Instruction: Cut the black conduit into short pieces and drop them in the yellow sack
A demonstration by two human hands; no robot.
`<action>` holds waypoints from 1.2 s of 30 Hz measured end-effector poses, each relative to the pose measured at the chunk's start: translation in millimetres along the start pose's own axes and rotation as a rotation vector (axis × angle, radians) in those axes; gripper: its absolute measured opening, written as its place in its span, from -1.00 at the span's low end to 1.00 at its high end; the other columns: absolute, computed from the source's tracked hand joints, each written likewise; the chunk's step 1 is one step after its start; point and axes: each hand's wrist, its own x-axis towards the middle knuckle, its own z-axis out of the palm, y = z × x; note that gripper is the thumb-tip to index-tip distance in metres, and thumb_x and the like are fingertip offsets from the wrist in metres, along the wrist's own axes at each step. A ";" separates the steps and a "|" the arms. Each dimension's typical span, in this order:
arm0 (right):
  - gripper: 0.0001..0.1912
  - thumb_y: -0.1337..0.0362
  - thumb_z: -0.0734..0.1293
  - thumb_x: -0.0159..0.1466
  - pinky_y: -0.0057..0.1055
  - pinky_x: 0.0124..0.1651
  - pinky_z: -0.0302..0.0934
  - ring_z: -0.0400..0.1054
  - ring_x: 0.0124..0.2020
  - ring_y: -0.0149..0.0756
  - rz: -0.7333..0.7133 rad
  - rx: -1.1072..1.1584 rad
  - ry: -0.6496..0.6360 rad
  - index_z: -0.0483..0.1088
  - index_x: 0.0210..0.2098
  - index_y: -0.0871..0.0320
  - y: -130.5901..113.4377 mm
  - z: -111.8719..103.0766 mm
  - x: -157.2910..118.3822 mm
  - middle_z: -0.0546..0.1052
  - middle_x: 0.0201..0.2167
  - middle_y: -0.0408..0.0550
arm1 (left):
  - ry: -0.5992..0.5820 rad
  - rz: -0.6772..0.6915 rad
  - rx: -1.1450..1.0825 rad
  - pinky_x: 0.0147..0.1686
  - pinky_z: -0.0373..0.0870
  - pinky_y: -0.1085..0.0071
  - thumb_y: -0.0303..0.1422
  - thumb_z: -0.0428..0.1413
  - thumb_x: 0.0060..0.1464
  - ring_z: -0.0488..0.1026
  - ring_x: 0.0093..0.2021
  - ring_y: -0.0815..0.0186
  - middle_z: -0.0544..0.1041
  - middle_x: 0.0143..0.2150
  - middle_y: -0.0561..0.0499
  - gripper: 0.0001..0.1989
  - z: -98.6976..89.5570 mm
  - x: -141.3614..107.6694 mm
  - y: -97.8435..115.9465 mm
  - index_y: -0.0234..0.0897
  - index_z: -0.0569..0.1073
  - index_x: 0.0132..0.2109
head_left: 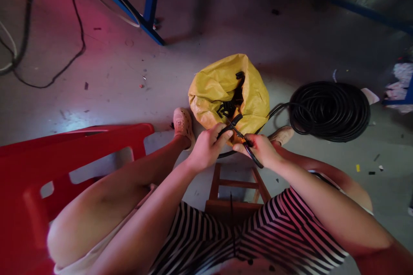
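A yellow sack [209, 86] stands open on the floor between my feet, with short black cable pieces [228, 107] inside. At its near edge my left hand [208, 144] is closed around a black cable [225, 130]. My right hand [260, 150] grips scissors or cutters with black handles [252, 154], whose blades reach over the sack's near rim toward the cable. On the right lies a large coil of black cable [329, 111]; a length of it runs behind the sack's right side toward my hands.
A red plastic stool [19, 167] is at the left. A small wooden stool [238, 184] stands below my hands. Blue metal legs [151, 0] and loose cables [82, 34] are at the upper left. Small scraps dot the floor.
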 end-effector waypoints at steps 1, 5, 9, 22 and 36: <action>-0.34 -0.40 0.34 0.17 -0.46 -0.42 -0.02 0.15 -0.45 -0.34 -0.003 -0.001 0.001 0.34 -0.45 0.13 0.0 0.0 0.3 0.28 -0.53 -0.16 | 0.000 -0.003 0.000 -0.33 0.22 0.42 -0.19 0.02 0.34 0.25 -0.40 0.36 0.33 -0.43 0.10 -0.70 0.0 0.1 -0.6 -0.25 0.28 -0.34; -0.33 -0.41 0.34 0.17 -0.45 -0.42 -0.02 0.15 -0.47 -0.34 0.002 -0.021 0.001 0.35 -0.46 0.13 0.8 0.1 1.5 0.28 -0.55 -0.16 | -0.007 -0.015 -0.007 -0.30 0.24 0.41 -0.17 0.01 0.34 0.24 -0.39 0.35 0.32 -0.42 0.10 -0.70 0.5 0.8 -4.2 -0.25 0.30 -0.33; -0.33 -0.41 0.34 0.17 -0.44 -0.40 0.00 0.19 -0.46 -0.33 0.008 -0.045 0.005 0.36 -0.46 0.14 2.2 0.4 3.0 0.32 -0.54 -0.15 | -0.027 -0.029 -0.019 -0.29 0.23 0.40 -0.15 0.01 0.33 0.25 -0.37 0.34 0.32 -0.41 0.10 -0.69 1.0 2.4 -7.6 -0.25 0.30 -0.33; -0.26 -0.49 0.30 0.12 -0.43 -0.44 -0.06 0.11 -0.53 -0.38 0.026 -0.145 0.023 0.25 -0.54 0.11 1.1 -0.9 6.4 0.25 -0.61 -0.18 | -0.029 -0.041 -0.027 -0.33 0.20 0.40 -0.14 0.00 0.31 0.23 -0.39 0.35 0.28 -0.44 0.11 -0.70 1.5 5.6 -11.1 -0.24 0.28 -0.34; -0.39 -0.33 0.39 0.19 -0.47 -0.35 0.06 0.30 -0.40 -0.33 -0.031 -0.085 -0.048 0.42 -0.39 0.15 -6.5 -16.9 -0.1 0.43 -0.45 -0.14 | -0.041 0.020 0.005 -0.16 0.39 0.35 -0.15 0.05 0.29 0.51 -0.22 0.21 0.58 -0.24 -0.04 -0.71 -3.7 7.3 -7.6 -0.30 0.50 -0.14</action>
